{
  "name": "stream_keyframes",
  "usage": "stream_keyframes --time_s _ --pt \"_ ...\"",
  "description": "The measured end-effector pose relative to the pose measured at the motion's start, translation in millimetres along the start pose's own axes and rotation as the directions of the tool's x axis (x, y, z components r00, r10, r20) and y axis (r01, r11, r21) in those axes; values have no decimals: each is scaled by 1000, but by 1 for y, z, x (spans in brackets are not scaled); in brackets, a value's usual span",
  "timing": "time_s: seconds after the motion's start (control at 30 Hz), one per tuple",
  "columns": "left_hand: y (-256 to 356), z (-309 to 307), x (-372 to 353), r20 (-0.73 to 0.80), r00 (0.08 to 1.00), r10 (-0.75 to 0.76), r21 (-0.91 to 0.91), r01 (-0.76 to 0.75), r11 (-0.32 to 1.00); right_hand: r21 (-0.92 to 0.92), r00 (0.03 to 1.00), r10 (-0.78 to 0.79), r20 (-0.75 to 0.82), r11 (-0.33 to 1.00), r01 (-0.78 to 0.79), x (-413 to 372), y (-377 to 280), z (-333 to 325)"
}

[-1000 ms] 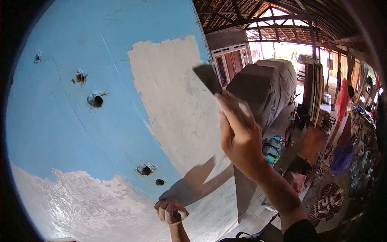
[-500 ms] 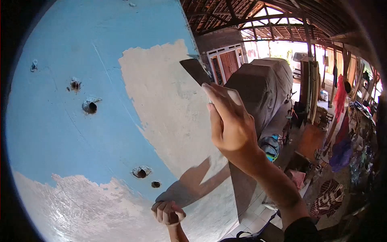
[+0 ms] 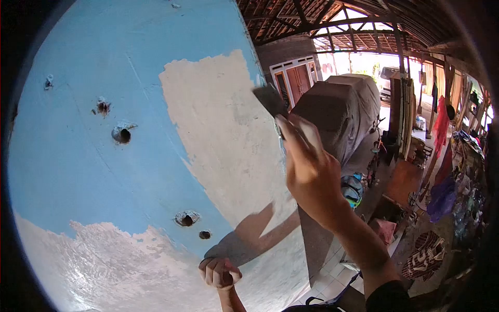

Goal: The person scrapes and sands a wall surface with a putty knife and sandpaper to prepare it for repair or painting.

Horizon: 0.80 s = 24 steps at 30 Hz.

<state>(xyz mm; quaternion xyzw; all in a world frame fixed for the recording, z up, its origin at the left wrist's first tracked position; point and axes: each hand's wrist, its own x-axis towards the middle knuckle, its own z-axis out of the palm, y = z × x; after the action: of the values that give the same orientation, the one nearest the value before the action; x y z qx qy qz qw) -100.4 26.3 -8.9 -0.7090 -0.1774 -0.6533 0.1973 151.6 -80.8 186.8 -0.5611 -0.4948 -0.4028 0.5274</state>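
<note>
My right hand (image 3: 312, 177) is raised in front of a blue painted wall (image 3: 104, 171) and grips a scraper (image 3: 271, 100) by its pale handle. The dark blade points up and left and lies at the right edge of a large bare plaster patch (image 3: 223, 135) where the paint is gone. My left hand (image 3: 220, 273) is a closed fist low down, resting against the wall near a second scraped band along the bottom. Whether it holds anything is hidden.
Several holes (image 3: 122, 134) pock the blue paint. To the right, a covered car (image 3: 338, 112) stands in a roofed yard, with a bicycle (image 3: 375, 166), a brown door (image 3: 299, 80), hanging clothes (image 3: 441, 125) and cluttered goods on the tiled floor.
My right hand dipped up-left with the scraper half a second ago and is now back right and lower, the blade at the wall's edge. The left fist stayed put.
</note>
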Motion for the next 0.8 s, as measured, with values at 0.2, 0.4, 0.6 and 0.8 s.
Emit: stream_keyframes --time_s 0.2,0.4,0.6,0.8 --pt "4 1 5 -7 1000 5 15 -5 1000 -49 996 -21 91 998 26 -3 2 -31" --pt "3 0 5 -18 1000 -7 -1 7 1000 -62 993 -108 49 992 111 15 12 -7" --pt "-1 1 -1 -7 1000 -8 -33 8 999 -71 923 131 362 991 -112 -96 14 -36" --pt "1 4 -1 -22 1000 0 3 0 1000 -36 974 44 222 999 -37 -44 38 -57"
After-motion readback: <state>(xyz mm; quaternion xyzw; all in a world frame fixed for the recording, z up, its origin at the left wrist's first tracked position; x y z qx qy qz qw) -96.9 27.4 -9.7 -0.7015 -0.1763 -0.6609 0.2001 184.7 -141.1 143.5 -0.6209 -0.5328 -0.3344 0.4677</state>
